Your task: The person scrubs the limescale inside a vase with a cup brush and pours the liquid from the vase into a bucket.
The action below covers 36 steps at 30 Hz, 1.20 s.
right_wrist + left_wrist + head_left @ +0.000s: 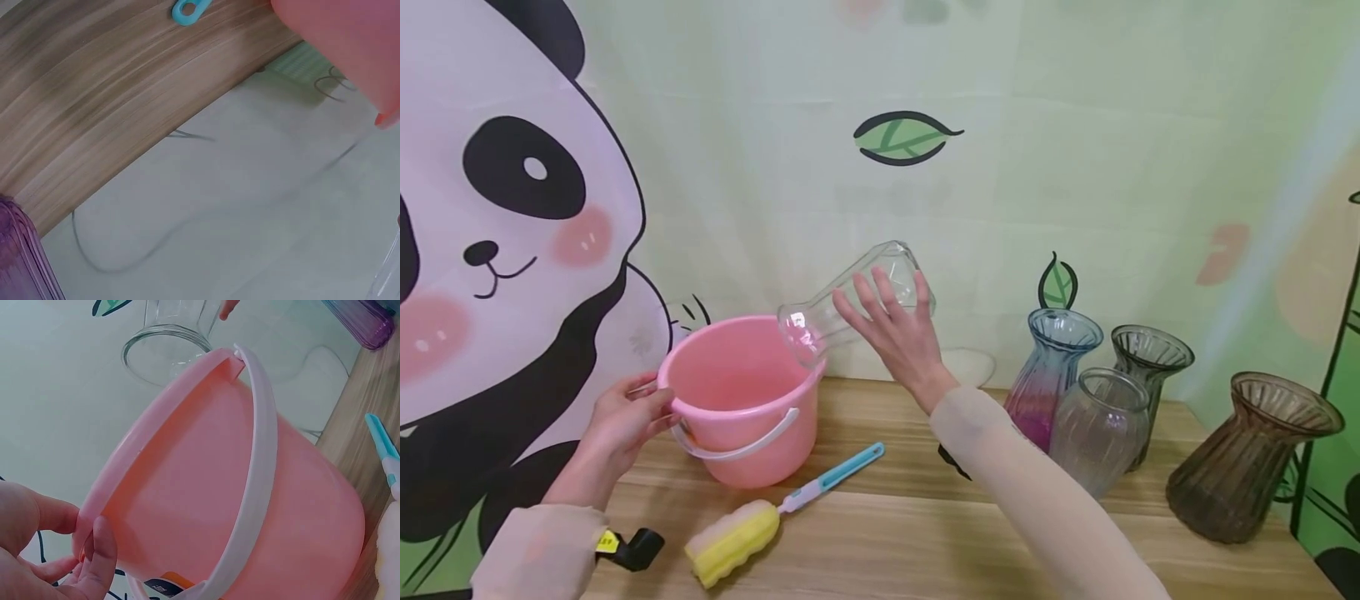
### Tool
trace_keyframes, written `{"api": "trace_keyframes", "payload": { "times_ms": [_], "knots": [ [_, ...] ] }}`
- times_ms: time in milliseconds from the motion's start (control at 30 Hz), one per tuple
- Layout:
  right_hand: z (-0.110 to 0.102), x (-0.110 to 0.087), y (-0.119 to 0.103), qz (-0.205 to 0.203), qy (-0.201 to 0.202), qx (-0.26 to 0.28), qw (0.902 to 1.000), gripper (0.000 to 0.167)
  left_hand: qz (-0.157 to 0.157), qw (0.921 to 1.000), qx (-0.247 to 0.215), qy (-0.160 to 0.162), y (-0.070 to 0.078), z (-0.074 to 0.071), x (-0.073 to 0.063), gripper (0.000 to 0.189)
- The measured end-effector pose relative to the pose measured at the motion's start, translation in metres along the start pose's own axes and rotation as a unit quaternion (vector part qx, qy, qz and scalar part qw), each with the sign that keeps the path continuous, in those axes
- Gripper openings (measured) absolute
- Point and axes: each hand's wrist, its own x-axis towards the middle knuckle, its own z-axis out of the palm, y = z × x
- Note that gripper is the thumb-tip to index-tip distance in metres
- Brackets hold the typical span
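Observation:
My right hand [898,333] holds a clear glass vase [826,315] tilted, its flared mouth down and to the left at the right rim of a pink bucket [760,450]. The vase's base points up and right. My left hand [625,421] pinches the bucket's rim on the left side, thumb and fingers on either side of the edge. The left wrist view has the left hand [56,550] at that rim and the vase mouth [165,331] beyond the far edge. In the right wrist view only a sliver of the vase [387,275] shows.
A bottle brush with a yellow sponge head [733,542] lies before the bucket. At the right stand a blue-purple vase [1037,392], a round clear vase [1101,442], a grey vase [1153,358] and a brown vase [1232,467]. A panda-print cloth [737,167] hangs behind.

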Motion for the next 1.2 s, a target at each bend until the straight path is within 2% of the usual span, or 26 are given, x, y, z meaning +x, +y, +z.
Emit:
{"api": "trace_keyframes", "payload": {
  "times_ms": [200,300,367,433,467,533,600,667,733,767,800,833,867,933,967,1000,1033,1067,1100,1133,1200],
  "knots": [
    [0.000,-0.004,-0.003,0.027,-0.005,0.018,0.9994,0.071,-0.001,1.0000,0.007,0.003,0.001,-0.001,-0.002,0.066],
    [-0.001,-0.011,-0.004,0.054,-0.024,0.045,0.9973,0.070,-0.002,1.0000,0.009,0.002,0.001,0.001,-0.002,0.066],
    [-0.002,-0.017,-0.006,0.078,-0.046,0.075,0.9931,0.075,-0.001,0.9999,0.012,0.003,0.001,0.002,-0.002,0.066],
    [-0.004,-0.023,-0.007,0.112,-0.082,0.123,0.9826,0.085,0.002,0.9997,0.023,0.006,0.000,0.003,-0.002,0.066],
    [-0.004,-0.027,-0.008,0.132,-0.100,0.153,0.9742,0.090,0.004,0.9994,0.032,0.009,0.000,0.003,-0.003,0.066],
    [-0.005,-0.033,-0.008,0.181,-0.136,0.231,0.9463,0.095,0.013,0.9980,0.058,0.022,0.001,0.004,-0.004,0.066],
    [-0.006,-0.039,-0.008,0.230,-0.164,0.303,0.9102,0.095,0.029,0.9942,0.091,0.050,0.003,0.005,-0.006,0.067],
    [-0.007,-0.046,-0.008,0.279,-0.180,0.368,0.8687,0.093,0.065,0.9859,0.116,0.101,0.007,0.010,-0.011,0.064],
    [-0.007,-0.053,-0.007,0.319,-0.197,0.416,0.8282,0.092,0.128,0.9692,0.140,0.157,0.013,0.022,-0.017,0.057],
    [-0.007,-0.058,-0.007,0.336,-0.203,0.438,0.8083,0.092,0.188,0.9539,0.143,0.185,0.015,0.030,-0.020,0.050],
    [-0.007,-0.063,-0.006,0.354,-0.211,0.461,0.7857,0.092,0.257,0.9321,0.152,0.205,0.017,0.040,-0.023,0.042],
    [-0.008,-0.068,-0.006,0.370,-0.221,0.483,0.7620,0.092,0.328,0.9071,0.162,0.209,0.018,0.051,-0.026,0.034],
    [-0.009,-0.073,-0.005,0.383,-0.232,0.507,0.7365,0.092,0.400,0.8777,0.170,0.202,0.018,0.063,-0.030,0.028],
    [-0.011,-0.083,-0.005,0.393,-0.250,0.551,0.6923,0.092,0.525,0.8184,0.177,0.152,0.016,0.088,-0.036,0.019],
    [-0.012,-0.088,-0.006,0.395,-0.257,0.573,0.6701,0.092,0.565,0.7968,0.179,0.117,0.013,0.101,-0.040,0.019],
    [-0.014,-0.092,-0.006,0.395,-0.265,0.591,0.6516,0.092,0.575,0.7935,0.184,0.075,0.011,0.114,-0.044,0.020],
    [-0.015,-0.097,-0.007,0.392,-0.269,0.606,0.6374,0.092,0.570,0.7992,0.186,0.035,0.008,0.127,-0.048,0.025],
    [-0.016,-0.101,-0.007,0.388,-0.269,0.621,0.6252,0.092,0.554,0.8094,0.193,0.003,0.005,0.139,-0.050,0.031],
    [-0.017,-0.106,-0.008,0.383,-0.266,0.632,0.6186,0.092,0.525,0.8261,0.203,-0.022,0.002,0.151,-0.051,0.038],
    [-0.018,-0.110,-0.008,0.379,-0.263,0.642,0.6122,0.092,0.486,0.8467,0.212,-0.044,0.000,0.161,-0.052,0.047],
    [-0.020,-0.118,-0.009,0.375,-0.262,0.650,0.6066,0.091,0.409,0.8807,0.227,-0.073,-0.004,0.181,-0.049,0.066]
  ]
}}
